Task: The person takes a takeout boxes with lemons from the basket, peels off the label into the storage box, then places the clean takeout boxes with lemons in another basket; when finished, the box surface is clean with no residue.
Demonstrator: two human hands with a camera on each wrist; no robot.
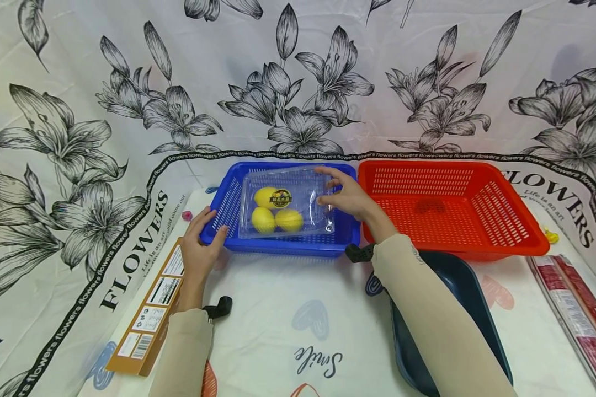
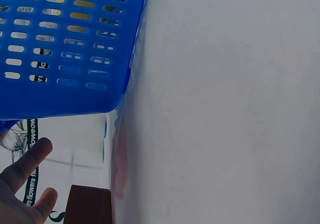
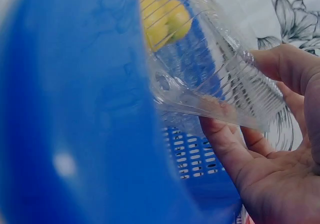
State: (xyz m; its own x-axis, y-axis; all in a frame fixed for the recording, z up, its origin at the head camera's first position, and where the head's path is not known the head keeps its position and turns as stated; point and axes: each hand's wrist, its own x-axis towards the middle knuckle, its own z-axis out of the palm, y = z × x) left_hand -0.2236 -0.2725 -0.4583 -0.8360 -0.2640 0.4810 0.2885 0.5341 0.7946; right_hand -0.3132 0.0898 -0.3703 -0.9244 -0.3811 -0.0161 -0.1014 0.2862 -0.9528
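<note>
The right hand (image 1: 346, 196) grips the right end of a clear box (image 1: 300, 196) of three lemons (image 1: 263, 219) over the blue basket (image 1: 283, 248), whose left end the left hand (image 1: 198, 245) touches, fingers spread.

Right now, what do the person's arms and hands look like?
The left sleeve and right sleeve are long and beige. A small black gadget sits at each wrist: the left gadget and the right gadget. The left hand and right hand wear no gloves.
</note>
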